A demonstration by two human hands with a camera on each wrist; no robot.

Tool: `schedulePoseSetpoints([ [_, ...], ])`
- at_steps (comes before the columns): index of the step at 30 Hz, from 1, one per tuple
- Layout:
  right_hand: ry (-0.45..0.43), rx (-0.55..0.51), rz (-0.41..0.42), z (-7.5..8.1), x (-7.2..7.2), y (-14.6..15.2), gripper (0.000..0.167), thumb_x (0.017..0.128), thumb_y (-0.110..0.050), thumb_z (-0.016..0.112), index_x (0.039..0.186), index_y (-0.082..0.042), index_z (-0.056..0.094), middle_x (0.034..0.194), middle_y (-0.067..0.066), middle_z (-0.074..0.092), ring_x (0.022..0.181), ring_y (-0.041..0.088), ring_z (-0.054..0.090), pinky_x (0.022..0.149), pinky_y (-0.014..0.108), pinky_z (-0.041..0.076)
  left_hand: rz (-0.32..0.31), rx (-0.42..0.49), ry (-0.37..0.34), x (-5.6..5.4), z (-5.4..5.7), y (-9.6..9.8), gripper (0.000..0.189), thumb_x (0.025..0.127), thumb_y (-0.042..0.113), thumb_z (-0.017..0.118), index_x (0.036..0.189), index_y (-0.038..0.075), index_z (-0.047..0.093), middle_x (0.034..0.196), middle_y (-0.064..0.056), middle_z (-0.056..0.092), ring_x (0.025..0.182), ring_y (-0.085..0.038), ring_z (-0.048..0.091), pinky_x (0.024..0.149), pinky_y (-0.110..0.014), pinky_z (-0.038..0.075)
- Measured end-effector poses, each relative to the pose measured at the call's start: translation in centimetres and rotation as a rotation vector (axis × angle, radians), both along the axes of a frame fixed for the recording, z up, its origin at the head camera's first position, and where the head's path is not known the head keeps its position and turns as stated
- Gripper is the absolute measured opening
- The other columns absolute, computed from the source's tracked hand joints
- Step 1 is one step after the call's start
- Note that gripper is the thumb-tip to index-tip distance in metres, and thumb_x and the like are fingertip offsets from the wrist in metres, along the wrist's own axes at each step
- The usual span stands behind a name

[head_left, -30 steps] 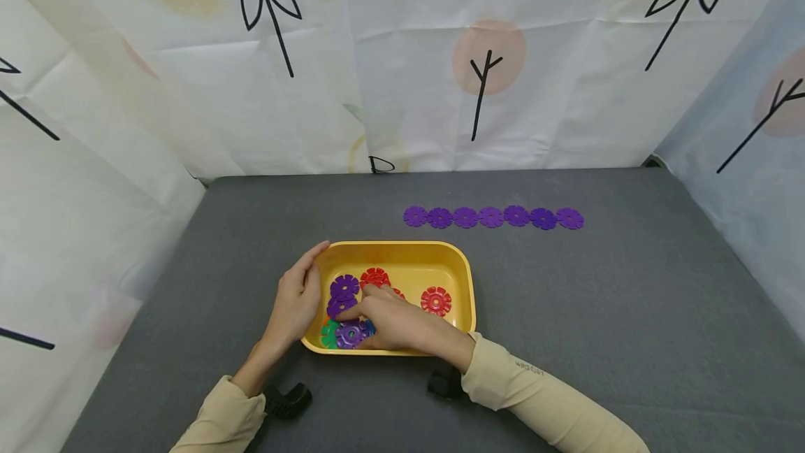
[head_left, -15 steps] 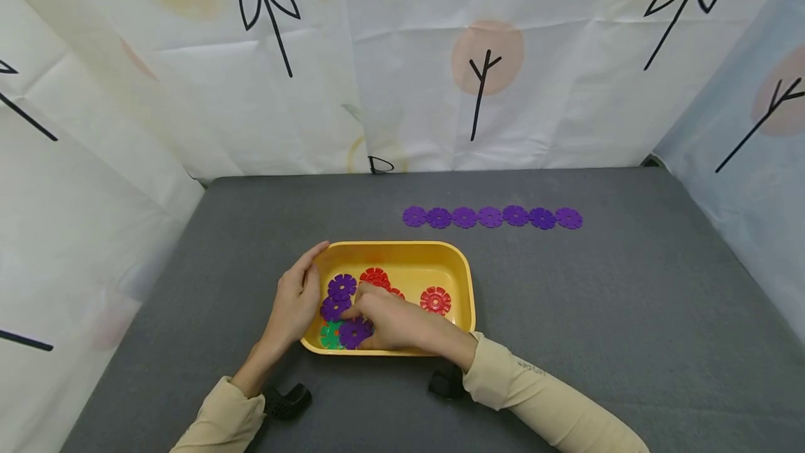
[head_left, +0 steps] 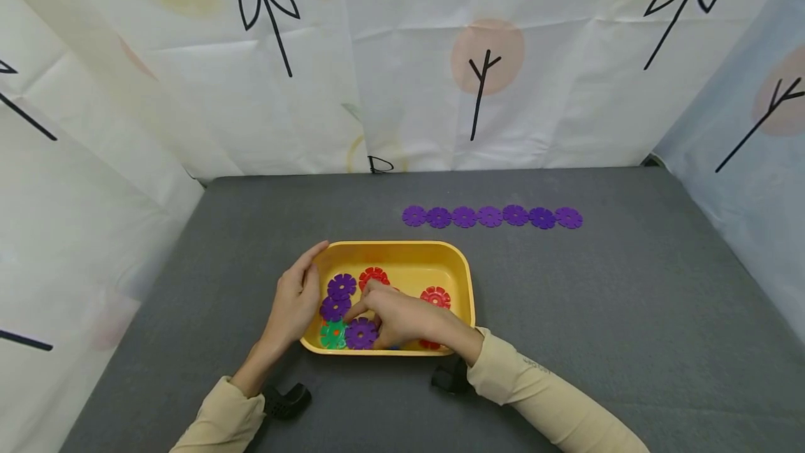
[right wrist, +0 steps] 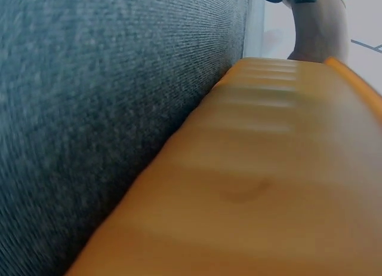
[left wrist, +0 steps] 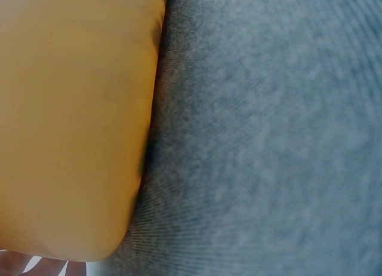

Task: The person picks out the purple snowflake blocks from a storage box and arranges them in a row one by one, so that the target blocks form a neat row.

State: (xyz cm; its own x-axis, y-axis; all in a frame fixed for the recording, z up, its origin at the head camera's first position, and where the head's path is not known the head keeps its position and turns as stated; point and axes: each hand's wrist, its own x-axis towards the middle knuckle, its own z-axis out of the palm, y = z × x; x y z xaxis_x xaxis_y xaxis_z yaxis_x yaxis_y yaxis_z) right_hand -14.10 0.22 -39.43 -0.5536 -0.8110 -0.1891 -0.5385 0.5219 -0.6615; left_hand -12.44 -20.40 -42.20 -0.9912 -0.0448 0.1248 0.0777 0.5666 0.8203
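A yellow tray [head_left: 402,249] stands on the grey table, holding flower-shaped plastic discs. My left hand [head_left: 295,303] holds the tray's left end, fingers along the outside of its wall. Inside, my right hand [head_left: 402,313] has index finger and thumb at opposite sides of a purple flower disc [head_left: 361,334]. To its left lies a green flower disc [head_left: 332,334], below two more purple discs [head_left: 335,307]. Red discs [head_left: 435,296] lie at the right and back, partly hidden by the hand. Both wrist views show mainly the tray's outer wall [left wrist: 71,132].
Behind the tray, several purple flower discs [head_left: 490,216] form a straight row on the grey table [head_left: 597,299]. White printed curtains [head_left: 402,89] hang along the back and sides. Black wrist devices [head_left: 286,401] sit under both sleeves.
My right hand has shifted slightly right inside the tray, and the purple disc at its fingertips has moved right too. More of the green disc shows. The left hand has stayed put.
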Motion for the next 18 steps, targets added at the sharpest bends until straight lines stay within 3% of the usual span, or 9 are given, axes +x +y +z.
schedulePoseSetpoints([
  [9, 0.005, -0.034, 0.032, -0.42, -0.45, -0.12, 0.045, 0.08, -0.006, 0.086, 0.123, -0.006, 0.074, 0.089, 0.006, 0.062, 0.072, 0.002, 0.047, 0.064, 0.013, 0.043, 0.007, -0.01, -0.001, 0.03, -0.07, 0.04, 0.044, 0.109, 0.009, 0.037, 0.15, 0.012, 0.052, 0.062, -0.002, 0.036, 0.043, -0.01, 0.034, 0.045, -0.024, 0.032],
  [13, -0.026, -0.061, 0.002, -0.53, -0.65, -0.02, 0.043, 0.078, -0.008, 0.088, 0.119, -0.004, 0.076, 0.088, 0.007, 0.069, 0.067, 0.001, 0.051, 0.063, 0.013, 0.047, 0.007, -0.013, -0.006, 0.06, -0.03, 0.06, 0.044, 0.109, 0.009, 0.037, 0.15, 0.012, 0.051, 0.062, -0.002, 0.037, 0.042, -0.01, 0.034, 0.044, -0.024, 0.033],
  [18, -0.039, -0.052, -0.055, -0.01, -0.66, 0.43, 0.046, 0.075, -0.015, 0.091, 0.117, -0.005, 0.075, 0.092, 0.004, 0.07, 0.071, 0.003, 0.054, 0.067, 0.014, 0.048, 0.007, -0.014, -0.006, 0.1, -0.01, 0.08, 0.044, 0.109, 0.01, 0.037, 0.15, 0.012, 0.051, 0.061, -0.001, 0.037, 0.043, -0.009, 0.033, 0.044, -0.024, 0.032],
])
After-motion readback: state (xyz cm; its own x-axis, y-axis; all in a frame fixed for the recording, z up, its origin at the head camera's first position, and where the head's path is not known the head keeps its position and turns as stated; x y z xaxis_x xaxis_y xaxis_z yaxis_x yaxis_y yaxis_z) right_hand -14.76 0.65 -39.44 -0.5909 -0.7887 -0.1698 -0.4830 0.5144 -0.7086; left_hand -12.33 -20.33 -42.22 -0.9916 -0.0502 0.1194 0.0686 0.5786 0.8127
